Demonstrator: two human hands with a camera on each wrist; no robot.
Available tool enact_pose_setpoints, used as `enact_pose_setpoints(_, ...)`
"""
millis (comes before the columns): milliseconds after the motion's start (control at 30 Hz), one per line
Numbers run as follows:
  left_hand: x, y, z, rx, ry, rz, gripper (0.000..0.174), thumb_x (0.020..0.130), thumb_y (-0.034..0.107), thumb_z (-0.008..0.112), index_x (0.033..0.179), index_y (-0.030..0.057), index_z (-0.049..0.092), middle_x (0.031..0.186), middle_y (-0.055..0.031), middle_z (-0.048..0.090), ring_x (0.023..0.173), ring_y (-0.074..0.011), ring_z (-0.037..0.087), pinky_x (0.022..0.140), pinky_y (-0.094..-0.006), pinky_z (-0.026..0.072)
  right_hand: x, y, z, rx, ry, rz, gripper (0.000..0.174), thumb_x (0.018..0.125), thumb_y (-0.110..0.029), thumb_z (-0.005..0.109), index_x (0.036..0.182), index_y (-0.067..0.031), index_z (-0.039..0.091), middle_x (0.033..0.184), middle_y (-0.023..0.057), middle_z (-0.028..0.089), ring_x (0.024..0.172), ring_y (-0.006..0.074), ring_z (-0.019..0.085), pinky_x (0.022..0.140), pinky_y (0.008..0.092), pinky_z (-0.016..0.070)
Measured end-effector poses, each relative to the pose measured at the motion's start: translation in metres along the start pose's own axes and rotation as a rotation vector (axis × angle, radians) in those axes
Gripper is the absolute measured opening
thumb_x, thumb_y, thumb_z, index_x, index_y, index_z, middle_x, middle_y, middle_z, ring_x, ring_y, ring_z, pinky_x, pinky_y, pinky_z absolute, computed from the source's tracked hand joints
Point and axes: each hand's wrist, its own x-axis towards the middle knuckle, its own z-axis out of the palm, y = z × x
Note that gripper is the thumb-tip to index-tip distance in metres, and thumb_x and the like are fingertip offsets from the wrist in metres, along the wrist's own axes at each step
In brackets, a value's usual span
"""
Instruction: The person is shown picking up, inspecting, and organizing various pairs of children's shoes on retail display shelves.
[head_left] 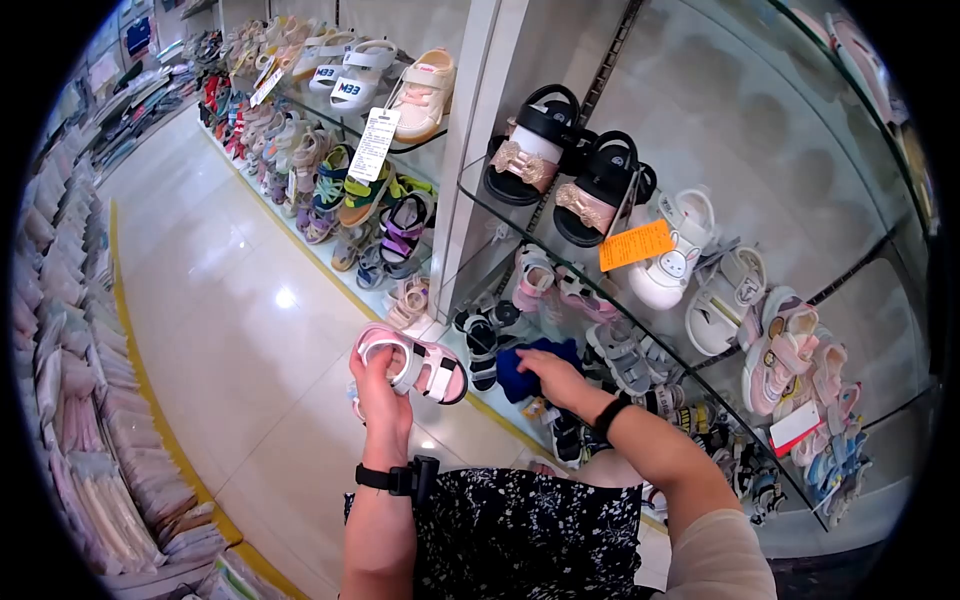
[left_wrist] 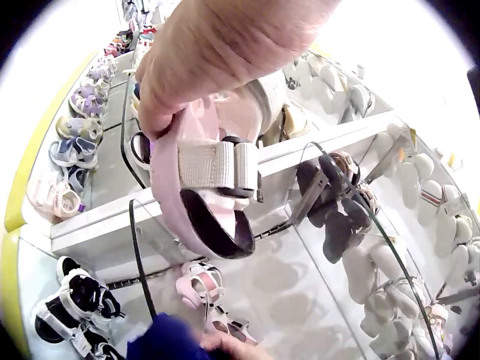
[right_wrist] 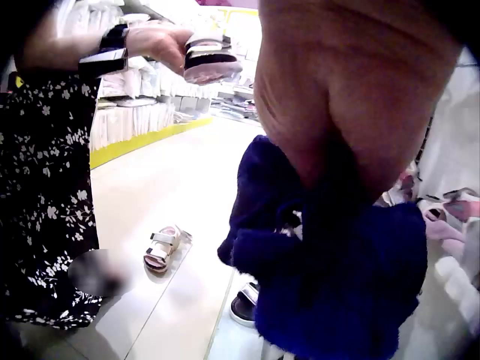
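A pink and white child's sandal with black patches is gripped by my left hand, thumb at its heel opening. The left wrist view shows the sandal below the left hand, its strap side facing the camera. My right hand pinches a dark blue cloth in front of the lower shelf. In the right wrist view the cloth hangs bunched under the right hand, whose fingertips are hidden in its folds.
Glass shelves hold rows of children's shoes, with black bow sandals and white rabbit shoes on the upper one. Another sandal lies on the tiled floor. Packed clothing lines the left side. A post divides the shelving.
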Motion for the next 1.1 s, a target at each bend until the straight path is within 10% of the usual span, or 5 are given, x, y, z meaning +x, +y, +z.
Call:
enact_pose_setpoints(300, -0.006, -0.015, 0.007, 0.029, -0.086, -0.053, 0.049, 0.088, 0.014, 0.049, 0.134, 0.0101, 0.031, 0.124, -0.0084, 0.046, 0.113, -0.0218, 0.048, 0.091, -0.0378, 0.0440, -0.033, 0.025, -0.082, 0.184, -0.582, 0.220, 0.043, 0.071, 0.001, 0.050, 0.112, -0.0069, 0.058, 0.111, 0.0141, 0.060, 0.102, 0.0255, 0.058, 0.086, 0.0345, 0.0438)
enact_pose_setpoints(433, -0.010, -0.015, 0.020, 0.024, -0.111, -0.033, 0.046, 0.090, 0.011, 0.044, 0.135, 0.0098, 0.033, 0.124, -0.0103, 0.048, 0.113, -0.0225, 0.049, 0.093, -0.0378, 0.0439, 0.035, 0.020, -0.087, 0.255, 0.021, 0.433, 0.045, 0.079, -0.010, 0.050, 0.123, -0.0099, 0.050, 0.111, 0.0144, 0.060, 0.102, 0.0268, 0.058, 0.087, 0.0355, 0.0446)
enact_pose_setpoints(767, -0.007, -0.018, 0.027, 0.152, -0.029, -0.020, 0.045, 0.089, 0.010, 0.041, 0.133, 0.0055, 0.034, 0.124, -0.0107, 0.048, 0.113, -0.0225, 0.050, 0.096, -0.0361, 0.0430, 0.100, 0.048, -0.019, -0.058, 0.299, 0.555, 0.043, 0.081, -0.032, 0.058, 0.120, -0.0140, 0.052, 0.106, 0.0179, 0.062, 0.099, 0.0360, 0.058, 0.084, 0.0427, 0.0452)
enact_pose_setpoints(900, -0.014, -0.011, 0.034, 0.074, -0.033, -0.096, 0.052, 0.081, 0.002, 0.046, 0.131, 0.0028, 0.034, 0.117, -0.0107, 0.050, 0.106, -0.0213, 0.052, 0.092, -0.0340, 0.0439, 0.081, 0.023, -0.042, 0.022, 0.295, 0.503, 0.037, 0.077, -0.036, 0.064, 0.095, -0.0046, 0.058, 0.092, 0.0188, 0.064, 0.089, 0.0374, 0.060, 0.076, 0.0439, 0.0463)
enact_pose_setpoints(1100, 0.004, -0.034, 0.021, 0.015, -0.099, -0.173, 0.059, 0.070, -0.005, 0.049, 0.128, 0.0003, 0.036, 0.106, -0.0097, 0.052, 0.093, -0.0197, 0.055, 0.084, -0.0319, 0.0465, 0.026, 0.007, -0.070, -0.157, 0.275, 0.172, 0.020, 0.080, -0.020, 0.063, 0.092, -0.0052, 0.057, 0.098, 0.0142, 0.059, 0.086, 0.0362, 0.058, 0.071, 0.0430, 0.0464)
